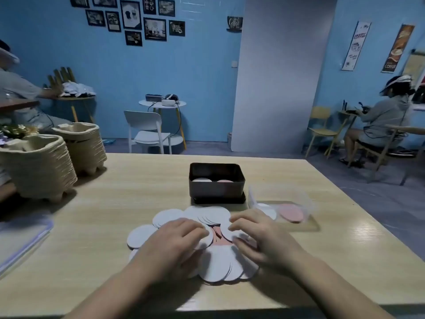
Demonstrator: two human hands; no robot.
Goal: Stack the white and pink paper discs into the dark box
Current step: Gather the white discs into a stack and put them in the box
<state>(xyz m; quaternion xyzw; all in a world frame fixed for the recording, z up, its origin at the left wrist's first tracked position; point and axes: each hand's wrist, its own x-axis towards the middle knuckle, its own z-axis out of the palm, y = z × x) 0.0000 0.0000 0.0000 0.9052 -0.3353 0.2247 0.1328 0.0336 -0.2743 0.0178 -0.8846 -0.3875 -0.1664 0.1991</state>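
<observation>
Far left of my fingers, stacked pulp trays (39, 166) sit on the pale wooden surface (138, 185). My left hand (174, 245) lies bent-fingered on the spread white discs (216, 263); whether it grips one, I cannot tell. Pink discs (217, 238) show between my hands. The dark box (217, 185) stands just beyond my fingertips. My right hand (259, 236) pinches a white disc (226, 231). A blue wall (207, 88) stands behind.
</observation>
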